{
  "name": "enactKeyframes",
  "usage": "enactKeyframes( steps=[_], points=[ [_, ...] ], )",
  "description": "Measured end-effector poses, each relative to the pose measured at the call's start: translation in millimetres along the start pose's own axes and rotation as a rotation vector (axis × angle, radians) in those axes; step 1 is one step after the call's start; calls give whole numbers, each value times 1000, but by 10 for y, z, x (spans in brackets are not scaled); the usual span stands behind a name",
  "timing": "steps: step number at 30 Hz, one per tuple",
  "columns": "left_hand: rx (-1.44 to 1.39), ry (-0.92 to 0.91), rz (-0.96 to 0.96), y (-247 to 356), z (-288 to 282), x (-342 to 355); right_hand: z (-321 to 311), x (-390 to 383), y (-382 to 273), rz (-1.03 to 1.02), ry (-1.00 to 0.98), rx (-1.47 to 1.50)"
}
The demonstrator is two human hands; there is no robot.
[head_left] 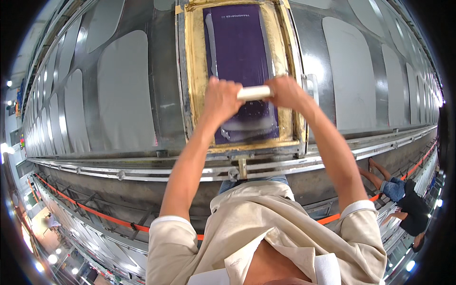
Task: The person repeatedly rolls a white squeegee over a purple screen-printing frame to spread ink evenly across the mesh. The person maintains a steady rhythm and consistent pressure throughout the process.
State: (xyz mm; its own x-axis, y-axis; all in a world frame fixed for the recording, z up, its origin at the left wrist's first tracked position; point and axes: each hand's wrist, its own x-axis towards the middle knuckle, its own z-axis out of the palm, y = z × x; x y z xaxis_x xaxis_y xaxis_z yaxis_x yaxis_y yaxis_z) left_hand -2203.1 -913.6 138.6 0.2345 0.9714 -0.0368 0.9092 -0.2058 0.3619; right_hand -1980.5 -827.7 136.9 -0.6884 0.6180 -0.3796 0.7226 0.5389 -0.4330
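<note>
A screen-printing frame (259, 146) with yellowed, tape-like borders lies in front of me on the long metal table. Its middle is a dark purple mesh panel (237, 45), with pale wet-looking streaks along its sides and near end. Across this panel runs a squeegee (255, 93) with a white bar-like handle; its blade is hidden. My left hand (222, 97) is closed round the left end of the squeegee, and my right hand (286, 91) grips the right end. Both hands are slightly blurred.
Grey flat cut pieces (124, 90) lie in rows on the table to both sides, such as another piece (349, 71) at right. A metal rail (142, 172) follows the near edge. Another person (411, 204) is in the aisle at right, near an orange strip (95, 207).
</note>
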Motion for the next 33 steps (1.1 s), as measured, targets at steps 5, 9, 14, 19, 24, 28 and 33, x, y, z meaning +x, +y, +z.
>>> enactKeyframes(
  steps=[5, 9, 14, 19, 24, 28, 33],
  points=[
    [36, 148, 41, 477, 261, -964, 333, -884, -323, -54, 65, 220],
    [37, 185, 6, 580, 159, -1092, 94, -742, 84, 74, 656, 309],
    [21, 114, 21, 581, 286, -1069, 274, -445, 994, 736, 762, 506],
    [13, 83, -40, 580, 234, -1160, 308, -442, 1008, 656, 802, 705],
    [-29, 227, -40, 471, 77, -1332, 29, -490, 808, 530, 927, 479],
    [16, 191, -98, -262, -226, -1751, 605, 105, 255, 479, 962, 648],
    [-65, 263, -66, -1895, -973, -2748, 1116, 1173, -1647, 381, 978, 781]
  ],
)
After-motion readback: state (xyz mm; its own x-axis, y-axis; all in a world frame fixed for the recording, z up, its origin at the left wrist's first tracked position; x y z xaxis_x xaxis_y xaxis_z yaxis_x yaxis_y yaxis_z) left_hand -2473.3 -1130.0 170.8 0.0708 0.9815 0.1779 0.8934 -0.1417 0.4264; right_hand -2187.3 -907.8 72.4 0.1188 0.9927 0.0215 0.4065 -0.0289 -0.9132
